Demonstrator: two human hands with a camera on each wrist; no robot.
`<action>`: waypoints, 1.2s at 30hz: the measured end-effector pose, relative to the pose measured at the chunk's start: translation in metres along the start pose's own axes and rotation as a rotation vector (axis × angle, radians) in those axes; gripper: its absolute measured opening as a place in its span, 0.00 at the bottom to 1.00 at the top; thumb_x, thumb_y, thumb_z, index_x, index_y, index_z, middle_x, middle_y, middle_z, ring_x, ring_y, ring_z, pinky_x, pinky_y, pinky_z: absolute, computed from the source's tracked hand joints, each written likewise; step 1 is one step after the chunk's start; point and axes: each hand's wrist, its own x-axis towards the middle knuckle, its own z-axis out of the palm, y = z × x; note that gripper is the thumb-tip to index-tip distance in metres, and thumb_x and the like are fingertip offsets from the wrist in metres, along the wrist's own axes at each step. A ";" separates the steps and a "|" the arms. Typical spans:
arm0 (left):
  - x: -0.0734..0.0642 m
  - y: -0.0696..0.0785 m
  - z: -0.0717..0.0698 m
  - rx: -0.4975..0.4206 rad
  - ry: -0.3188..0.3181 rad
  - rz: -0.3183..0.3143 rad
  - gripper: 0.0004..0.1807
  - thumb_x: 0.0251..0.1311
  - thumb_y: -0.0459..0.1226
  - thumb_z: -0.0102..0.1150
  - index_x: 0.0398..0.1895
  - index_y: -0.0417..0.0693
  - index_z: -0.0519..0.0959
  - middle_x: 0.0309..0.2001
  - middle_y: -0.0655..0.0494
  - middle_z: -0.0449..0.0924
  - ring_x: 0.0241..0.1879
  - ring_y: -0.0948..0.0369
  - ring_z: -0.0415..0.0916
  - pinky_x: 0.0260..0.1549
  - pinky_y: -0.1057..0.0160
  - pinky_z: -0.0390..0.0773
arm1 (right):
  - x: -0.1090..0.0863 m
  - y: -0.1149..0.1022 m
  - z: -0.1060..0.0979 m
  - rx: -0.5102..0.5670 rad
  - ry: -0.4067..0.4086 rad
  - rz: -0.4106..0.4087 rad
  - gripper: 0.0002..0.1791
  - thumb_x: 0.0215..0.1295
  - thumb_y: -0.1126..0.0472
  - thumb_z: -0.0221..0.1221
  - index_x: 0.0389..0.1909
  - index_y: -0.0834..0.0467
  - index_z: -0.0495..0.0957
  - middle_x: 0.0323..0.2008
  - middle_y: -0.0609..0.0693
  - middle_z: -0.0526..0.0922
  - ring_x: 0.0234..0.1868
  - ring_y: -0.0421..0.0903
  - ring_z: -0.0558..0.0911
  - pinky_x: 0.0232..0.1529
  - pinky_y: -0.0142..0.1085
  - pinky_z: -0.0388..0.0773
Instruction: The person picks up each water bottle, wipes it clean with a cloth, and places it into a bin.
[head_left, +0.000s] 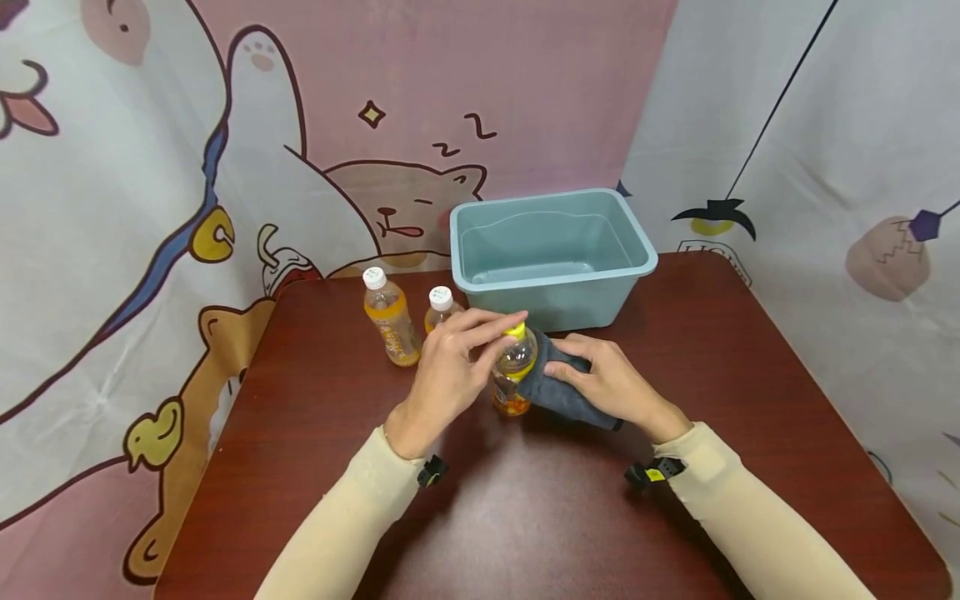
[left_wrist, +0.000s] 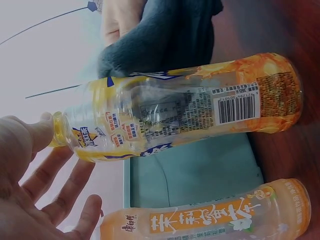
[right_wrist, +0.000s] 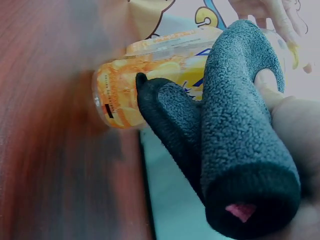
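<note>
A clear drink bottle with a yellow cap (head_left: 516, 331) and an orange-yellow label (left_wrist: 200, 100) stands upright on the table. My left hand (head_left: 452, 358) pinches that cap between thumb and fingers. On the bottle's right side, my right hand (head_left: 611, 379) grips a folded dark grey cloth (right_wrist: 245, 115) and holds it against the bottle's wall. The cloth covers part of the label. Just left of the left hand are two white-capped bottles: one (head_left: 393, 321) in full view, the other (head_left: 442, 307) mostly hidden behind that hand.
A blue-green plastic tub (head_left: 555, 292) stands at the back of the dark red wooden table (head_left: 337, 467), just behind the bottle. A cartoon-printed curtain (head_left: 570, 83) hangs behind the table and along its sides.
</note>
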 end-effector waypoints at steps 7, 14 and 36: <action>0.000 -0.002 0.001 -0.004 0.003 -0.002 0.20 0.78 0.39 0.77 0.70 0.59 0.92 0.57 0.58 0.96 0.49 0.58 0.89 0.48 0.56 0.86 | 0.004 -0.006 -0.006 -0.003 0.040 -0.011 0.24 0.81 0.55 0.74 0.74 0.50 0.89 0.59 0.47 0.95 0.58 0.46 0.92 0.57 0.35 0.86; -0.001 -0.001 0.000 -0.005 0.005 -0.011 0.21 0.76 0.39 0.78 0.70 0.60 0.93 0.56 0.58 0.96 0.49 0.57 0.90 0.48 0.56 0.87 | 0.008 -0.018 -0.012 0.010 0.076 -0.024 0.29 0.82 0.53 0.74 0.80 0.46 0.84 0.62 0.47 0.93 0.56 0.44 0.89 0.53 0.34 0.81; -0.002 0.000 0.002 0.005 0.001 -0.022 0.21 0.77 0.41 0.77 0.71 0.62 0.92 0.56 0.59 0.96 0.49 0.58 0.89 0.46 0.57 0.87 | 0.013 -0.036 -0.016 -0.077 0.066 -0.062 0.30 0.81 0.56 0.75 0.80 0.49 0.84 0.52 0.48 0.91 0.45 0.43 0.84 0.43 0.36 0.79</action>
